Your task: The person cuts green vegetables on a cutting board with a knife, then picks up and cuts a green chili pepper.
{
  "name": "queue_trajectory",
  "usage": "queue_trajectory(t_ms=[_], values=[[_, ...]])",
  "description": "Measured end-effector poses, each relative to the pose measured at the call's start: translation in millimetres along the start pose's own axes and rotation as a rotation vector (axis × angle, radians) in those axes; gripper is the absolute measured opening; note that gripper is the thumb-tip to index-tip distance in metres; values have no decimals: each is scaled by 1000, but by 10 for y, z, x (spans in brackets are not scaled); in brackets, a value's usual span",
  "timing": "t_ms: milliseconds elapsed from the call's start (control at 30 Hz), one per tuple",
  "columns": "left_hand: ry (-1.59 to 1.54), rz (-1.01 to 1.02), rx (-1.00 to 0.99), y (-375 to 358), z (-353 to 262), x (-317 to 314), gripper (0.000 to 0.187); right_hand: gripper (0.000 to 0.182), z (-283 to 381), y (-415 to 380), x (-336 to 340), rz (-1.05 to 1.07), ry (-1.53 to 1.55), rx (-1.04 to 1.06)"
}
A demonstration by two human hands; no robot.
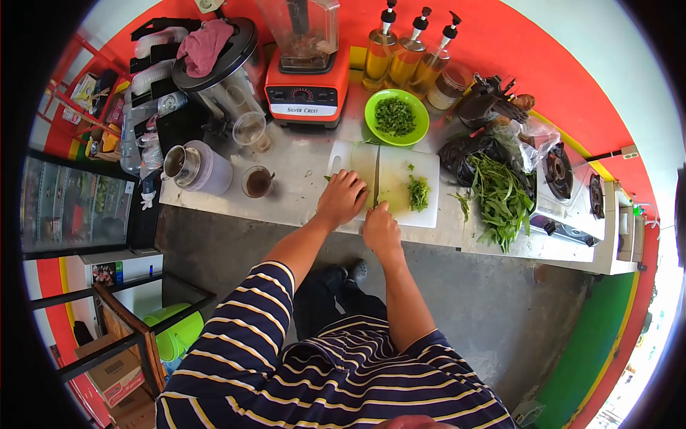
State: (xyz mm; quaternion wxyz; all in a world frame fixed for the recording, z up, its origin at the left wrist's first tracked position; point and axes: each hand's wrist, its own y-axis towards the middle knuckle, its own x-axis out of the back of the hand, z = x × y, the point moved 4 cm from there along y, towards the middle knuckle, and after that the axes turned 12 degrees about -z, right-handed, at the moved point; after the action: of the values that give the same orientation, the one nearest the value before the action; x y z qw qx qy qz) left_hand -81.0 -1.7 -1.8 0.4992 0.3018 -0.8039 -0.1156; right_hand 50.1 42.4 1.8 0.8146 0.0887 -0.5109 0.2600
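Blender (pixel 307 68) reading "SILVER CREST", knife (pixel 376 187) nearby

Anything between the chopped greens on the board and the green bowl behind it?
Nothing visible. The pile of chopped greens lies on the cutting board, right of the knife held by the right hand. The green bowl sits just past the board's far edge; the board between them is bare.

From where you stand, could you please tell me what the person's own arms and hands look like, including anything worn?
Both hands, left hand and right hand, are bare: no gloves, rings or watch show. The forearms are bare too. Short sleeves end near the elbows, part of a dark navy shirt with thin yellow and white stripes.
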Motion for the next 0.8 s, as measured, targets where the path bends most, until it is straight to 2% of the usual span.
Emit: queue_trajectory(t_ms=[167,267,467,667,800], values=[[7,-12,8,-8,23,-32,14,31,3,-130,56,51,0,13],[5,-14,9,-6,33,-27,14,31,54,-172,-20,69,-15,-47],[17,-35,-11,2,11,-19,14,31,27,19,66,55,-21,24],[0,-47,-3,-18,26,-13,13,30,83,-170,-32,69,-5,-42],[-7,-33,-17,-13,-5,8,14,30,34,32,24,28,-44,27]])
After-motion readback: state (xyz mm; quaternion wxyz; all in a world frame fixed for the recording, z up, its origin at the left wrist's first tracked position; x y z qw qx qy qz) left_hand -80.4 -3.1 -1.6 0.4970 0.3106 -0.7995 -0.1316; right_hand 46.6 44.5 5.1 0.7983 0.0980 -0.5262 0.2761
